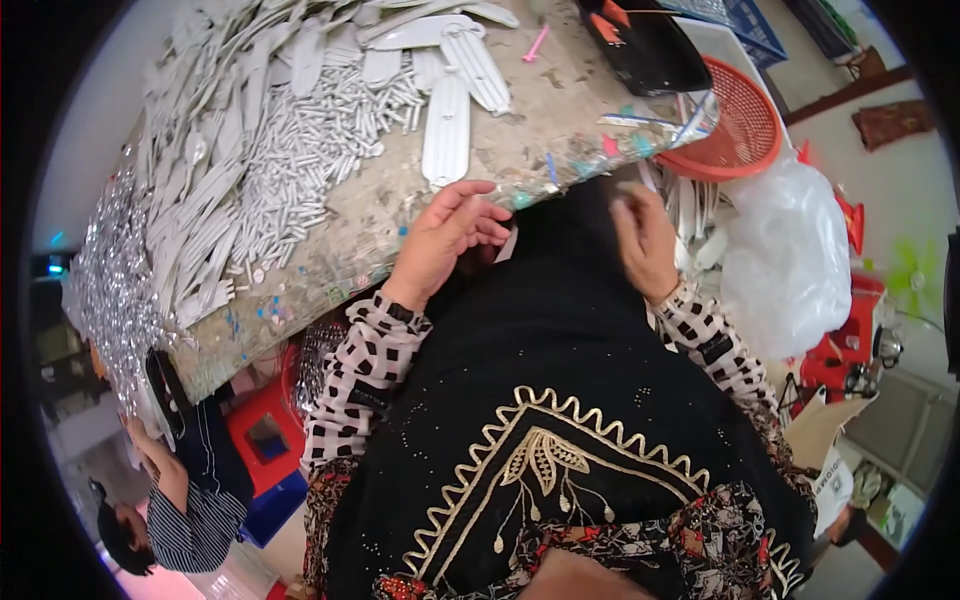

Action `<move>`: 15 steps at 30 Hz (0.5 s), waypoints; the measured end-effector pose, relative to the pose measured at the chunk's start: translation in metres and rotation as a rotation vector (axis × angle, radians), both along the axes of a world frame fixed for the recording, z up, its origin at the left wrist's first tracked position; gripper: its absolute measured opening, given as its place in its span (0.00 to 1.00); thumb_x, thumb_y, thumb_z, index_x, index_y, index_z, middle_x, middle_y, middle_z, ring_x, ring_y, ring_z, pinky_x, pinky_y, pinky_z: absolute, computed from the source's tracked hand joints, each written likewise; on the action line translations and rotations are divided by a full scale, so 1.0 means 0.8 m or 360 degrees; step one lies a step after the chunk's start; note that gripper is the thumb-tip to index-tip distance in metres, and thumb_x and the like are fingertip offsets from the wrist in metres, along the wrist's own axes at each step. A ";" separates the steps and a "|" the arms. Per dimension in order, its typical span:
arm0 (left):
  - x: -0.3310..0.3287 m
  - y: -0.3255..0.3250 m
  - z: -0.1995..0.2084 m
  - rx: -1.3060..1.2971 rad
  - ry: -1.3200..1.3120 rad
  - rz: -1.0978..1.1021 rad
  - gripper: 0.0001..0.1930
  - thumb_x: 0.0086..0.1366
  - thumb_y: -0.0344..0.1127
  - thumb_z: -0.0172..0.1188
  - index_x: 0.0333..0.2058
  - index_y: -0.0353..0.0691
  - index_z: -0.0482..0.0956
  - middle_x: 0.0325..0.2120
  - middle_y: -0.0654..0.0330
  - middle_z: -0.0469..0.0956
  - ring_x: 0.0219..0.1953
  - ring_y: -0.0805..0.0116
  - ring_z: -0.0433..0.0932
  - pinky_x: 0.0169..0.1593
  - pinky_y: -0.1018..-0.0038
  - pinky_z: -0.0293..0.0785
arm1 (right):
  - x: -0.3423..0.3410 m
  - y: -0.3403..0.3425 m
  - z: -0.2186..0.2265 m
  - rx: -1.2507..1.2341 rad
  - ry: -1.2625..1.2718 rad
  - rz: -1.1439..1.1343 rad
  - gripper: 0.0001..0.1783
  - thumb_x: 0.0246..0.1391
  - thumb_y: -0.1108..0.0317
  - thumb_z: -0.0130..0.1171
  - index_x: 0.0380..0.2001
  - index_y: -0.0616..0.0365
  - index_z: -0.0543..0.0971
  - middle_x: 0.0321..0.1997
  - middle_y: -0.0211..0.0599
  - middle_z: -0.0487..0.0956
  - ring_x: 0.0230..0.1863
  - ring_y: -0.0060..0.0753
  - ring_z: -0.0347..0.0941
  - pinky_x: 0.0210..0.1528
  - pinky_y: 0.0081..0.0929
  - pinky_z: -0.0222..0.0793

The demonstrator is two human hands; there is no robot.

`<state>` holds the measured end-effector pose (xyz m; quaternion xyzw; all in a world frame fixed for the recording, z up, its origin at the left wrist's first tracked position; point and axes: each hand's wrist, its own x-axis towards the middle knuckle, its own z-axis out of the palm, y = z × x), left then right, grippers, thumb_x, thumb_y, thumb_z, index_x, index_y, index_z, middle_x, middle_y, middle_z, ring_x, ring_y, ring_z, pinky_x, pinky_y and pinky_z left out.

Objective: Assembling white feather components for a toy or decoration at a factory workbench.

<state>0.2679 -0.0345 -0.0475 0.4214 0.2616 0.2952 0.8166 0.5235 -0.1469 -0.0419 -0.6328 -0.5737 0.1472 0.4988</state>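
Note:
My left hand is over the near table edge, palm turned inward, fingers loosely bent and apart. Just below its fingertips shows the end of a white piece, partly hidden; I see no grip on it. My right hand hangs over the right side of my lap, thumb apart from loosely curved, slightly blurred fingers, with nothing visible in it. Closest to my left hand on the table is a long flat white plastic piece with rounded ends. Similar pieces lie behind it.
Heaps of white plastic strips and small white pegs cover the table's left. A red basket and black tray are at the right, above a clear plastic bag. A person in a striped top sits lower left.

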 end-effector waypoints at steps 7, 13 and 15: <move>-0.039 -0.015 0.028 0.0056 0.0182 0.0018 0.17 0.70 0.35 0.50 0.54 0.35 0.66 0.41 0.53 0.77 0.38 0.67 0.78 0.45 0.72 0.76 | -0.050 0.167 0.049 0.0003 -0.0452 0.0484 0.12 0.55 0.70 0.56 0.42 0.62 0.76 0.36 0.45 0.77 0.33 0.40 0.73 0.36 0.28 0.68; -0.090 -0.022 0.024 0.0081 0.0339 0.0242 0.16 0.70 0.35 0.50 0.54 0.36 0.67 0.40 0.53 0.77 0.37 0.68 0.79 0.42 0.73 0.77 | -0.084 0.239 0.035 0.0220 -0.0620 0.0464 0.15 0.56 0.64 0.55 0.43 0.62 0.76 0.33 0.46 0.79 0.32 0.48 0.75 0.35 0.36 0.70; -0.104 -0.024 0.020 0.0082 0.0378 0.0370 0.15 0.70 0.34 0.49 0.53 0.36 0.68 0.39 0.53 0.78 0.35 0.68 0.79 0.40 0.73 0.77 | -0.107 0.241 0.053 -0.0104 -0.0590 0.0358 0.19 0.55 0.60 0.56 0.46 0.62 0.74 0.34 0.48 0.79 0.33 0.50 0.76 0.36 0.38 0.70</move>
